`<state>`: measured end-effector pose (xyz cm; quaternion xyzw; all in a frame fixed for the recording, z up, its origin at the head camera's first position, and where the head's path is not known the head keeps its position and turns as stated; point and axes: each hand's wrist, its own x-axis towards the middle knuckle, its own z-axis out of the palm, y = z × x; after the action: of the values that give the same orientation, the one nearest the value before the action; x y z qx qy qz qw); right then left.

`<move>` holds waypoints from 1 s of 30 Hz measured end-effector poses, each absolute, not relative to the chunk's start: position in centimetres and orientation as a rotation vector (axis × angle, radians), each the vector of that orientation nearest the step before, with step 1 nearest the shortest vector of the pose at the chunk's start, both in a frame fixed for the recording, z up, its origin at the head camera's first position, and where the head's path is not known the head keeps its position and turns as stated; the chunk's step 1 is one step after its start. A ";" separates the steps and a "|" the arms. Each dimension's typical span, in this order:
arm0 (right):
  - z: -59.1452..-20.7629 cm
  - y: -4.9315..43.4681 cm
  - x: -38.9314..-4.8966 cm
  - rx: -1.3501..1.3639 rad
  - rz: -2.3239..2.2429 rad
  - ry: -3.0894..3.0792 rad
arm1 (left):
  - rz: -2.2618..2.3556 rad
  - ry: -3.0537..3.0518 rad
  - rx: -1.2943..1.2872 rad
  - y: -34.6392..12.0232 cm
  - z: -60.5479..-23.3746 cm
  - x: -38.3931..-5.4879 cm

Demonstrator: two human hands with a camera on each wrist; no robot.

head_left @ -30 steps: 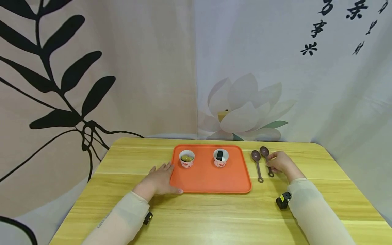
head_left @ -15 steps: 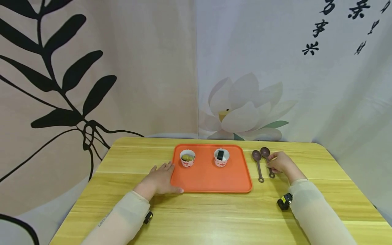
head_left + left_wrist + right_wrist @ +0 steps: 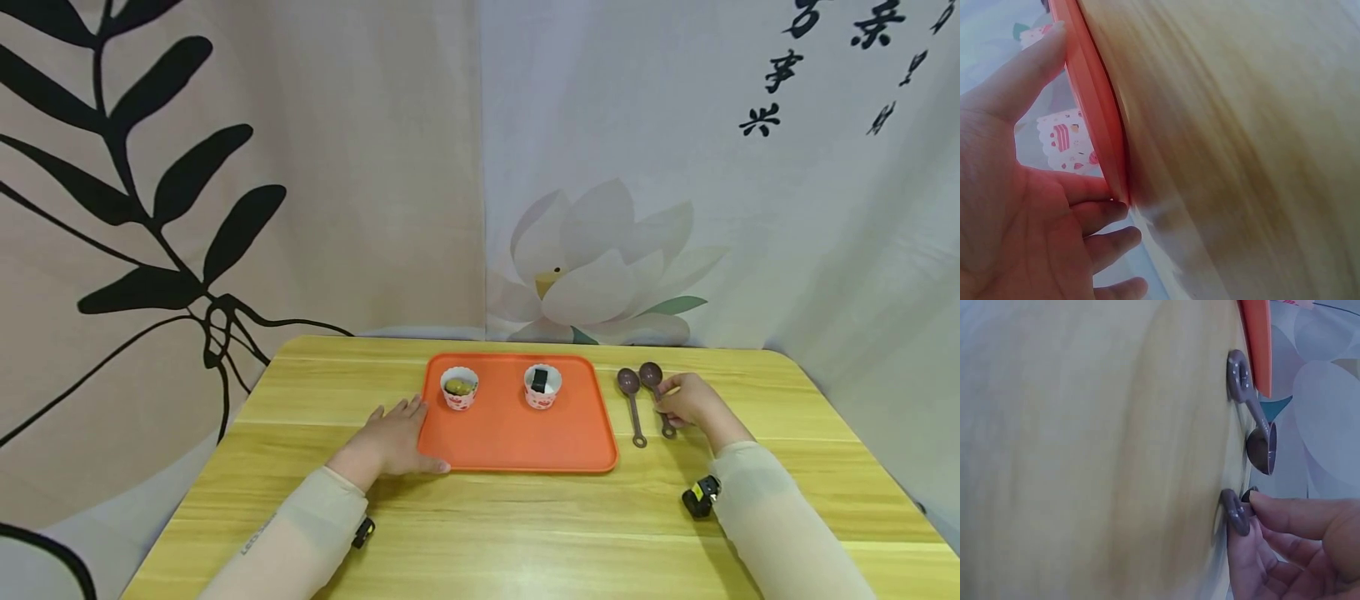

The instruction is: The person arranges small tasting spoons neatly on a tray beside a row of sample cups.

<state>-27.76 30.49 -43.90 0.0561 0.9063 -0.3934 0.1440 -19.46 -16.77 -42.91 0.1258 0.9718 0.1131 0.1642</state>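
My right hand pinches the handle of a brown spoon between thumb and fingers, low over the table. It has a deep round bowl and a ring at the handle's end. A matching spoon lies just to its left; its bowl shows in the right wrist view. My left hand spreads at the left end of an orange tray. Its thumb lies along the near rim and the extended fingers touch the left side, as the left wrist view shows.
Two small white paper cups with red print stand on the tray. The left cup holds something yellow-green, the right cup a black-and-white piece. The wooden table ends at a printed curtain behind.
The pinched spoon has shifted very slightly to the right with my right hand, away from the other spoon. My left hand stays at the tray.
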 end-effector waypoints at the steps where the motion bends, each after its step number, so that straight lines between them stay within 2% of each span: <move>1: -44.0 30.6 -27.8 0.159 -1.137 2.610 | 0.322 2.770 0.359 -16.8 -42.9 -19.5; 30: -42.0 30.7 -25.3 0.062 -1.183 2.641 | 0.313 2.776 0.358 -16.7 -43.0 -19.5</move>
<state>-25.34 30.67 -41.97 0.0213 0.9054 -0.4056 0.1234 -19.49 -16.67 -43.01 0.1255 0.9726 0.1096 0.1619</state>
